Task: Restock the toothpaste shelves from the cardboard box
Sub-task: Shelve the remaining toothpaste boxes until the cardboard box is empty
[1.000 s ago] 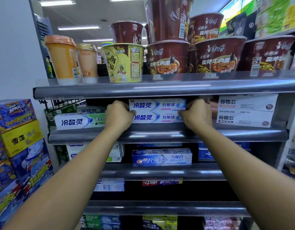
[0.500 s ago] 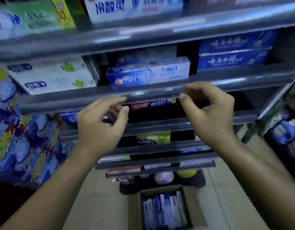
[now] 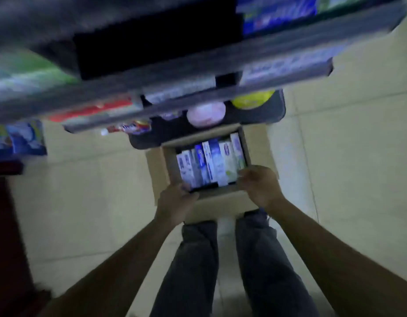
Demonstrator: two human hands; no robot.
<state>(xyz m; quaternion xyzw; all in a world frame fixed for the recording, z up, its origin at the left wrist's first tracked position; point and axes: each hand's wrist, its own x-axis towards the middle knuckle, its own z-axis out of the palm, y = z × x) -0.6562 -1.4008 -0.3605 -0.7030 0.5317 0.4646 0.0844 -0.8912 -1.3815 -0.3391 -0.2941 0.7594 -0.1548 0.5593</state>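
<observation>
Box (image 3: 221, 195) on floor, near the shelves (image 3: 152, 73); cartons (image 3: 211, 161) packed upright. Left hand (image 3: 177, 200) and right hand (image 3: 258, 186) at near rim, fingers curled; can't tell if gripping, too blurred. Risk: tight pack drags neighbours out, carton drops.

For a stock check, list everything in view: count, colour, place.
cardboard box: one, brown, open on the floor below the shelves
toothpaste cartons: several, blue, white, green, upright in the box
shelves: several tiers, grey, top
pink round item: one, on the dark base behind the box
yellow round item: one, right of the pink one
blue packs: stack, left edge
floor: beige tiles
trouser legs: two, grey, bottom
left grip: one, box's near left corner, grasp blurred
right grip: one, cartons' near right end, grasp blurred
</observation>
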